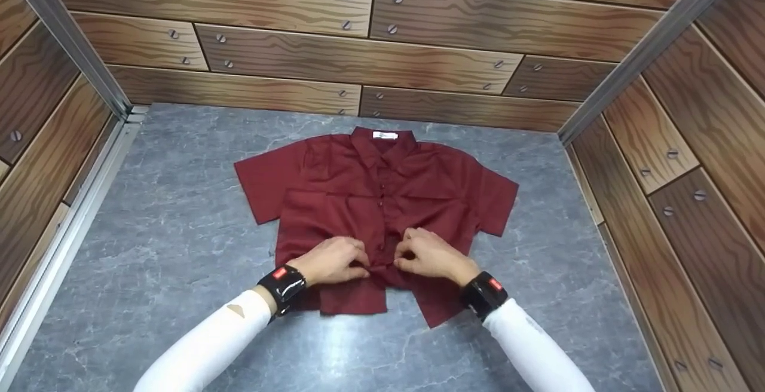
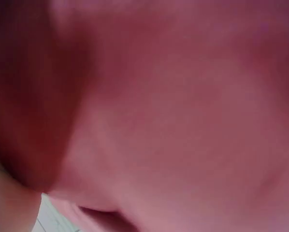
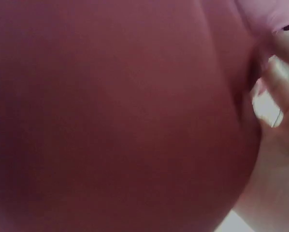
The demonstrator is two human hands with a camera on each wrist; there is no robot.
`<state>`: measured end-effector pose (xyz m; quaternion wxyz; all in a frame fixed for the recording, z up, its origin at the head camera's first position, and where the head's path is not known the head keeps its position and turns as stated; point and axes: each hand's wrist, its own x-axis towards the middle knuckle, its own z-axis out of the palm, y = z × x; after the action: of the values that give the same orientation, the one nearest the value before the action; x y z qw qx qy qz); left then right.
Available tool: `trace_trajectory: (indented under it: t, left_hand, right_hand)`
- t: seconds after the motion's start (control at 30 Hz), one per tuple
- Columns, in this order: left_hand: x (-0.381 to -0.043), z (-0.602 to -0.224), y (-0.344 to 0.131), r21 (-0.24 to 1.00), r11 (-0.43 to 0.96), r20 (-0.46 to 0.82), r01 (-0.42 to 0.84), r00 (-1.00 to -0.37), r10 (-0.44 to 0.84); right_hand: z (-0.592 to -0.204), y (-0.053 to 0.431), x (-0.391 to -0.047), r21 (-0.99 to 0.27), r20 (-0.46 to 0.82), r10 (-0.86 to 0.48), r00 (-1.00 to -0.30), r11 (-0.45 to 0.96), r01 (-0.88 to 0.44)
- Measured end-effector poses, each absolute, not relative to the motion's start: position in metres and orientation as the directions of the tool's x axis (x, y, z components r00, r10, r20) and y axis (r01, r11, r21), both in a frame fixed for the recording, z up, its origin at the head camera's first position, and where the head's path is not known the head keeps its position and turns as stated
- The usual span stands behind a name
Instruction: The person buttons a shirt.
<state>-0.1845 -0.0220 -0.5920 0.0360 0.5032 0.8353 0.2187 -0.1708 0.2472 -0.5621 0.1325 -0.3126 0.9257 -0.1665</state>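
Observation:
A dark red short-sleeved button-up shirt (image 1: 346,213) lies front up, its collar pointing away from me and a white label inside the neck. Left of the button line, my left hand (image 1: 334,259) pinches the lower front with bent fingers. Just across the placket, my right hand (image 1: 435,254) holds the other front panel between thumb and fingers. Below the hands the hem parts into separate flaps. Close red cloth (image 2: 183,121) fills most of the left wrist view, hiding the left fingertips. In the right wrist view, thumb and finger (image 3: 282,87) meet at a fold of the fabric.
The shirt lies on a grey marbled surface (image 1: 179,201). Wood-patterned panels (image 1: 287,51) stand at the back and on both sides, with metal rails (image 1: 645,51) along the corners. Black bands (image 1: 484,294) circle both wrists over white sleeves.

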Motion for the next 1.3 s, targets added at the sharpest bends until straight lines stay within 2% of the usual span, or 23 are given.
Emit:
trace_trajectory:
  t: [0.13, 0.2, 0.23, 0.3, 0.4, 0.5, 0.6, 0.73, 0.83, 0.93, 1.07, 1.17, 1.23, 1.3]
  left_hand:
    - [-0.182, -0.585, -0.02, 0.579, 0.333, 0.033, 0.744, -0.43, 0.902]
    - [-0.181, -0.584, -0.019, 0.648, 0.329, -0.017, 0.687, -0.419, 0.908]
    - [-0.182, -0.584, -0.019, 0.673, 0.328, -0.019, 0.663, -0.428, 0.903]
    - [-0.182, -0.584, -0.018, 0.687, 0.339, 0.018, 0.643, -0.482, 0.876]
    - [-0.187, -0.584, -0.018, 0.595, 0.395, 0.175, 0.7, -0.592, 0.787]
    - [-0.195, -0.586, -0.018, 0.459, 0.518, 0.291, 0.722, -0.673, 0.68]
    - [-0.204, -0.591, -0.019, 0.387, 0.62, 0.257, 0.683, -0.726, 0.638]
    - [-0.214, -0.596, -0.021, 0.372, 0.71, 0.057, 0.598, -0.778, 0.625]
    - [-0.221, -0.598, -0.022, 0.366, 0.759, -0.087, 0.538, -0.792, 0.604]
    - [-0.23, -0.6, -0.021, 0.363, 0.777, -0.159, 0.514, -0.787, 0.596]
    - [-0.242, -0.604, -0.023, 0.392, 0.767, -0.181, 0.508, -0.775, 0.606]
    - [-0.248, -0.605, -0.025, 0.415, 0.757, -0.179, 0.505, -0.77, 0.612]
    - [-0.25, -0.604, -0.026, 0.427, 0.752, -0.173, 0.503, -0.77, 0.614]
    - [-0.25, -0.604, -0.026, 0.438, 0.746, -0.164, 0.501, -0.772, 0.615]
  right_hand:
    - [-0.558, 0.252, -0.172, -0.533, -0.234, -0.687, -0.688, 0.682, -0.5]
    - [-0.558, 0.253, -0.173, -0.589, -0.261, -0.696, -0.669, 0.664, -0.461]
    - [-0.558, 0.254, -0.174, -0.61, -0.252, -0.692, -0.677, 0.656, -0.443]
    - [-0.558, 0.253, -0.176, -0.618, -0.189, -0.647, -0.739, 0.663, -0.422]
    - [-0.559, 0.251, -0.179, -0.533, 0.004, -0.519, -0.855, 0.722, -0.441]
    - [-0.56, 0.249, -0.184, -0.368, 0.134, -0.42, -0.898, 0.82, -0.439]
    - [-0.561, 0.247, -0.188, -0.246, 0.078, -0.392, -0.917, 0.884, -0.399]
    - [-0.566, 0.245, -0.197, -0.206, -0.147, -0.309, -0.94, 0.939, -0.277]
    - [-0.571, 0.247, -0.207, -0.204, -0.264, -0.255, -0.93, 0.957, -0.205]
    - [-0.571, 0.249, -0.214, -0.233, -0.285, -0.258, -0.923, 0.953, -0.195]
    - [-0.561, 0.249, -0.21, -0.267, -0.104, -0.301, -0.948, 0.927, -0.265]
    - [-0.554, 0.244, -0.197, -0.21, 0.052, -0.362, -0.931, 0.907, -0.364]
    - [-0.551, 0.239, -0.186, -0.146, 0.067, -0.419, -0.906, 0.894, -0.424]
    - [-0.551, 0.235, -0.176, -0.072, 0.026, -0.466, -0.885, 0.882, -0.466]
